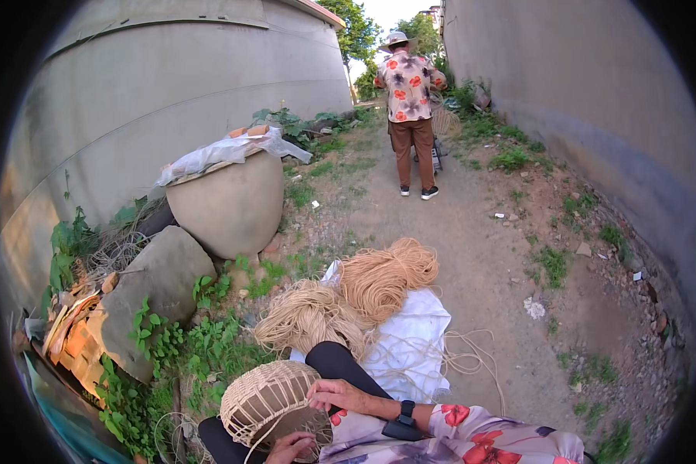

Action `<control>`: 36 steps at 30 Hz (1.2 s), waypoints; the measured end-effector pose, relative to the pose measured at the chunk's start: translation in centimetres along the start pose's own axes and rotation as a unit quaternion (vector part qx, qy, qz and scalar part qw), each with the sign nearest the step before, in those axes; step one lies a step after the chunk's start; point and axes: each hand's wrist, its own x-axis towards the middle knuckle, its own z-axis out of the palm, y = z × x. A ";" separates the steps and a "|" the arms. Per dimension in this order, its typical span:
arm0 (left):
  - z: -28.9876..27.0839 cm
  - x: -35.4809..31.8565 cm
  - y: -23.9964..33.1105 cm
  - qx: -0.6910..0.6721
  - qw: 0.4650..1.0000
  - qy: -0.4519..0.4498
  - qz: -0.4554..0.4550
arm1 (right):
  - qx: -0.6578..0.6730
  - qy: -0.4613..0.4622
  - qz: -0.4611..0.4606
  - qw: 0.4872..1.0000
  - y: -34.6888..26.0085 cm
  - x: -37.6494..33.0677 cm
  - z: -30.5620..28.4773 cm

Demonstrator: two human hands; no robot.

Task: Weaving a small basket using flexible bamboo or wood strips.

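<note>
Basket (267, 402) on lap, cord bundles (348, 298) ahead on sheet (410, 340)

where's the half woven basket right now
In the head view the woven basket sits at the lower centre-left on the person's lap, with the right hand on its rim and the left hand under it, just below the cord bundles.

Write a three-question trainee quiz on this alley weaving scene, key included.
1. True or false: the right hand rests on the woven basket.
2. The cord bundles lie on: A) white cloth B) the big clay jar C) the flat stone.
3. Which hand is at the basket's lower edge?

Key: 1 true; 2 A; 3 the left.
</note>
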 end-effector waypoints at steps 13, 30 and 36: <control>-0.4 0.3 -1.6 -0.041 0.997 0.028 0.057 | 0.199 -0.030 0.084 0.976 -3.3 1.8 -1.5; -0.3 0.3 -1.9 -0.010 0.996 0.039 0.079 | 0.299 -0.006 0.050 0.953 -1.7 1.5 -2.2; -0.1 0.1 -1.1 0.010 0.996 0.053 0.069 | 0.338 -0.006 0.035 0.940 -1.3 1.4 -2.1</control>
